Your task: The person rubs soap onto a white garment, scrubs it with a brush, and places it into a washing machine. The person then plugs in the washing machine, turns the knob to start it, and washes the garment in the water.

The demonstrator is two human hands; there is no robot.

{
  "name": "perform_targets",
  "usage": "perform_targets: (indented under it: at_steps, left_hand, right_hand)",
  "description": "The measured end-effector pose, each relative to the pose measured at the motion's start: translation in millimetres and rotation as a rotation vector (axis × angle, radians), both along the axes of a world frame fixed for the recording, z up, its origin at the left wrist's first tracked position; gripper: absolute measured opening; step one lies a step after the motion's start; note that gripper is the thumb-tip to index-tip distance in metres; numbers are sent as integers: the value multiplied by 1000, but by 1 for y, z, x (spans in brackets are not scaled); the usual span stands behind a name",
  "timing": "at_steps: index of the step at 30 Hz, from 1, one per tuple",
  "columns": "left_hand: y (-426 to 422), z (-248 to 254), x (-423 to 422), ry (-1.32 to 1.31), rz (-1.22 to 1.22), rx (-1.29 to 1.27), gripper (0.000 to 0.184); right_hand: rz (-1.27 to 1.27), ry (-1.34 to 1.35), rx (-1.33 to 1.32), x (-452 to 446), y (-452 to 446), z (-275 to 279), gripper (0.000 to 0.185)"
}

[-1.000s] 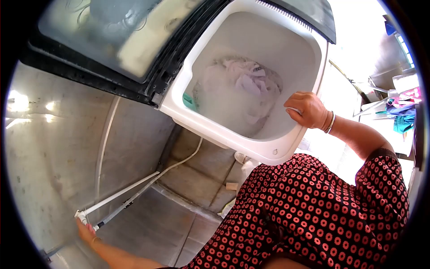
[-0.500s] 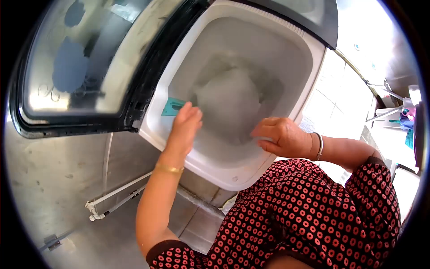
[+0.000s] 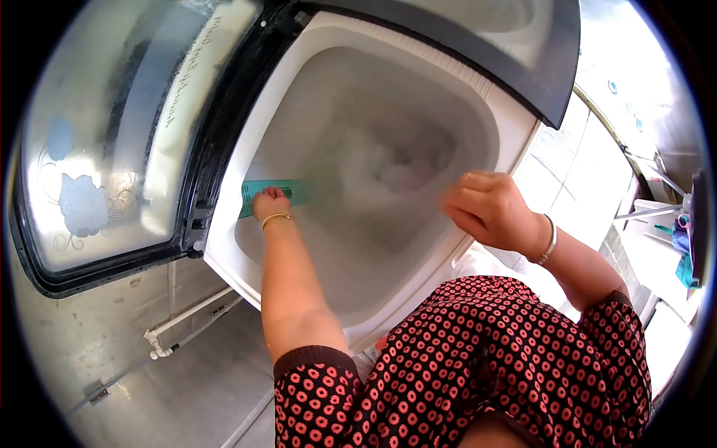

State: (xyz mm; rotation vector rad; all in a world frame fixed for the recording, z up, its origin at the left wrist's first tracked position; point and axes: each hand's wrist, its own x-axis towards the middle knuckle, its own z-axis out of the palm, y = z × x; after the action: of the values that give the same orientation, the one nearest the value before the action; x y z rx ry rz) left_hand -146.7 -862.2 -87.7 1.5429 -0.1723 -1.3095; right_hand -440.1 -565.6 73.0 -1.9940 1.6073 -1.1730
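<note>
A washing machine tub [image 3: 358,67] stands open in front of me, with cloudy water and pale, blurred laundry [image 3: 407,168] in it. On the tub's left inner wall is a green slotted panel [image 3: 256,190] that looks like a lint filter. My left hand [image 3: 270,203] is at this panel, its fingers curled in; whether they grip the panel is hidden. Over the right rim hangs my right hand [image 3: 493,207], apart from the laundry. Its fingers are loosely bent, the tips smeared by motion, and nothing shows in them.
A raised glass lid [image 3: 104,149] stands at the left, and a dark cover [image 3: 515,45] borders the tub's far side. White pipes [image 3: 187,317] run along the metal wall at lower left. Hanging items [image 3: 681,235] are at the far right.
My left hand has moved left and down onto the green panel, its fingers curling. My right hand has drawn right, away from the water. The laundry has shifted, and the view has tilted.
</note>
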Motion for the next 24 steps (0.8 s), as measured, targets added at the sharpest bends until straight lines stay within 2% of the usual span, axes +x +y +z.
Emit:
perform_targets:
  at_steps: [2,5,10,14,18,21,24]
  left_hand:
    - [-7,-11,10,63,180,-37,33]
    - [-11,-9,21,128,251,-57,32]
    - [-16,9,22,191,193,-193,32]
    - [-40,3,24,296,122,-325,31]
    - [-47,15,1,149,72,-316,32]
    - [-55,20,-9,158,41,-404,32]
    - [-79,-2,9,215,39,-425,30]
  right_hand:
    - [-52,44,-73,5,-3,-5,15]
    - [-91,79,-146,6,-2,-8,14]
    - [-80,54,-183,8,-2,-10,15]
    - [-87,90,-185,9,-2,-9,15]
    - [-77,89,-186,8,-1,-12,17]
    - [-77,106,-210,9,-1,-14,19]
    - [-77,124,-212,8,0,-13,21]
